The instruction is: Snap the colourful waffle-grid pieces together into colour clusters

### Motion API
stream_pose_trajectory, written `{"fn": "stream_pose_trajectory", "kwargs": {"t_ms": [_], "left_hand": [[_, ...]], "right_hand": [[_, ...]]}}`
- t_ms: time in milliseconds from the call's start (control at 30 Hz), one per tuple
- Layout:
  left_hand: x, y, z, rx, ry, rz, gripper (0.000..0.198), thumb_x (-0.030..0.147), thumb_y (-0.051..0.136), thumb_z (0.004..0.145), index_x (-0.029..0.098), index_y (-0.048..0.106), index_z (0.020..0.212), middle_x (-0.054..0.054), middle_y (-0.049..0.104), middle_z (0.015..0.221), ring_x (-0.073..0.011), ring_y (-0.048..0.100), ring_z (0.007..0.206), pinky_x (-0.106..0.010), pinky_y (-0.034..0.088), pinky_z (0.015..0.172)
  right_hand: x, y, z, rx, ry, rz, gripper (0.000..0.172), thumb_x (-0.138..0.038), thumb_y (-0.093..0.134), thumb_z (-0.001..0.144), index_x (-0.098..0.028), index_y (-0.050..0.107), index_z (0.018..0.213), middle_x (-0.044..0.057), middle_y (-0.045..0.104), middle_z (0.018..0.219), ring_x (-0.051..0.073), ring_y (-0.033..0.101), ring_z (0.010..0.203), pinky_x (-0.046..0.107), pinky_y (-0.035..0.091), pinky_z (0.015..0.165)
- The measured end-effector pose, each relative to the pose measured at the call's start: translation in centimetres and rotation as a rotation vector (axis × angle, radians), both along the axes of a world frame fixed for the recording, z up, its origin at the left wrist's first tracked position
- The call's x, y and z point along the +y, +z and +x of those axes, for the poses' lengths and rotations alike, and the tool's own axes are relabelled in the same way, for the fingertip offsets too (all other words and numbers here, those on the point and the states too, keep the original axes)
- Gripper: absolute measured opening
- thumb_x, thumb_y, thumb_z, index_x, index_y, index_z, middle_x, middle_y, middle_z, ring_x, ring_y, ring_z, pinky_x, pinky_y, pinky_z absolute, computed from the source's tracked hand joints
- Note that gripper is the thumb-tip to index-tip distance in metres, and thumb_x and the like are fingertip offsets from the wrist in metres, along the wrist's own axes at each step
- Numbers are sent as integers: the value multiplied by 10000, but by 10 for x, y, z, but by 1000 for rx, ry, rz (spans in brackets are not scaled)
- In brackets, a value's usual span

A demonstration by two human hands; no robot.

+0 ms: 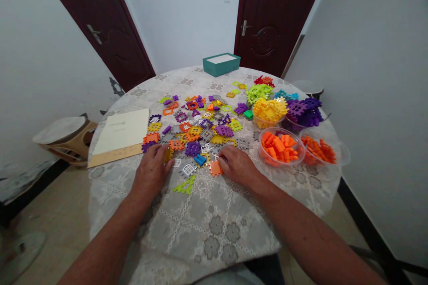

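Observation:
My left hand [151, 170] rests at the near left edge of a spread of plastic interlocking building pieces. Its thumb and fingers are apart, beside a yellow piece [168, 155] that they partly cover. On the other side, my right hand [239, 165] has its fingers bent together at the right edge of an orange square building piece [216, 168]. Between the hands lie a blue piece [199, 159], a purple square piece [193, 148] and a grey piece with a white window insert [189, 169]. A lime-green triangular piece [185, 185] lies closer to me.
Right of the pieces stand clear tubs of orange connectors [280, 147], thin orange pieces [319, 150], yellow pieces [270, 110] and purple pieces [303, 112]. An open booklet [122, 131] lies left. A green box [221, 66] sits at the far edge of the round table [214, 220].

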State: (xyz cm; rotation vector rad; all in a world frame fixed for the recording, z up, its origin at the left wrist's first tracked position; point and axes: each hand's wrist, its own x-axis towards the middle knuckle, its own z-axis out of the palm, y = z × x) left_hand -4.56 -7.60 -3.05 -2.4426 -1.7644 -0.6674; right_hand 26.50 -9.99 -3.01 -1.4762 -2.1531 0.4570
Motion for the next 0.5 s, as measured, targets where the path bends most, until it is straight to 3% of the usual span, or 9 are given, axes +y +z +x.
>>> {"fn": "stream_pose_trajectory", "kwargs": {"t_ms": [267,367,500], "left_hand": [[-6,1,11,-16,-110,196,498,415,582,987,179,499,1418,-201,545,1388,-362,542,1329,-557,460,1136],[-15,-1,24,4,-170,188,607,510,613,966,191,467,1462,-212,521,1459,-382,513,1377,-578,430,1156],[-19,-11,43,73,-234,160,808,626,626,919,167,420,1551,-253,429,1585,-448,390,1489,-627,350,1194]], "right_hand": [[4,-13,-7,120,21,213,179,-132,533,962,-182,673,1062,95,673,1018,224,612,1006,355,499,926],[3,-11,-6,45,-169,289,252,-188,561,968,-185,672,1193,141,665,1223,278,563,1215,448,437,1087],[4,-15,-3,-117,-455,229,578,-435,611,1000,-196,512,1516,191,416,1624,402,285,1533,621,234,1229]]}}
